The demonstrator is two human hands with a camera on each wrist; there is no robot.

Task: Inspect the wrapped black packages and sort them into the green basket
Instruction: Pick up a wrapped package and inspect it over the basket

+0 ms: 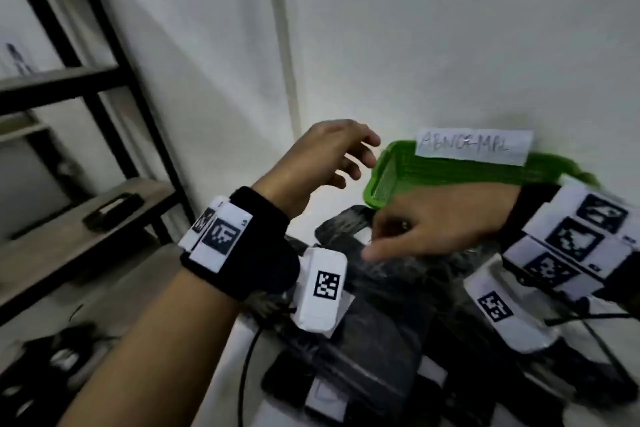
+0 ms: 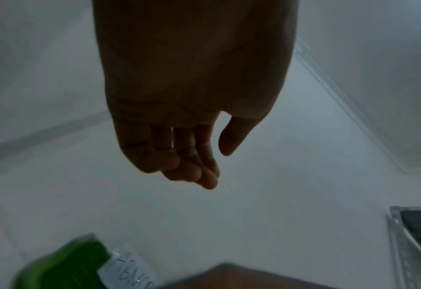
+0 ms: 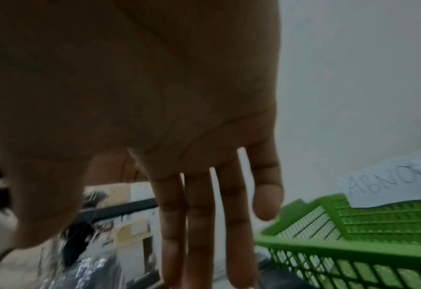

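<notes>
The left hand point(image 1: 322, 156) is raised at the centre of the head view, just left of the green slatted plastic basket point(image 1: 388, 184), its fingers loosely curled around nothing; the left wrist view shows the same relaxed curl against a pale wall. The right hand point(image 1: 433, 222) reaches in from the right of the frame, in front of the basket's near rim and above a heap of black packages wrapped in shiny clear film point(image 1: 381, 305) that fills the lower centre on the bench. In the right wrist view its fingers point(image 3: 199, 224) are straight and slightly spread, gripping nothing. Whether the fingertips touch the wrapping I cannot tell, because the picture is blurred. A white paper label point(image 1: 474, 147) with handwritten letters is fixed at the basket's far edge against the wall. A dark metal shelf unit point(image 1: 104, 87) stands at the left.
</notes>
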